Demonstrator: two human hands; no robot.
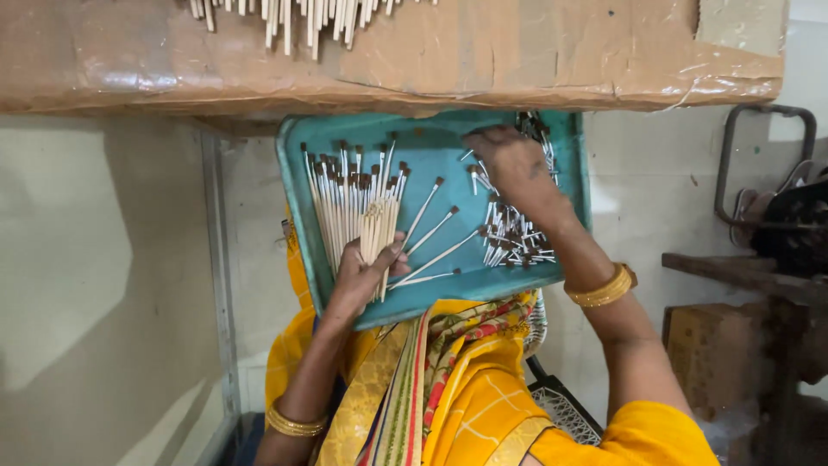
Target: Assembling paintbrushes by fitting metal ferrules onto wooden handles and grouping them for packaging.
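Teal tray [302, 185], frame centre, on lap. Left hand [366, 276] closed round a bundle of small brushes [377, 235], tips aligned. Right hand [513, 164], fingers curled, picks among loose brushes [513, 237], right.

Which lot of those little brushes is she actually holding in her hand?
The tight bundle gripped in her left hand, handle ends up. The other brushes lie loose on the teal tray: a row beside it, and a heap under her right hand.

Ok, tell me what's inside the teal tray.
The teal tray holds a bundle of thin brushes, a few single ones, and a loose pile on the right. The right hand covers part of the pile; the left hand grips some.
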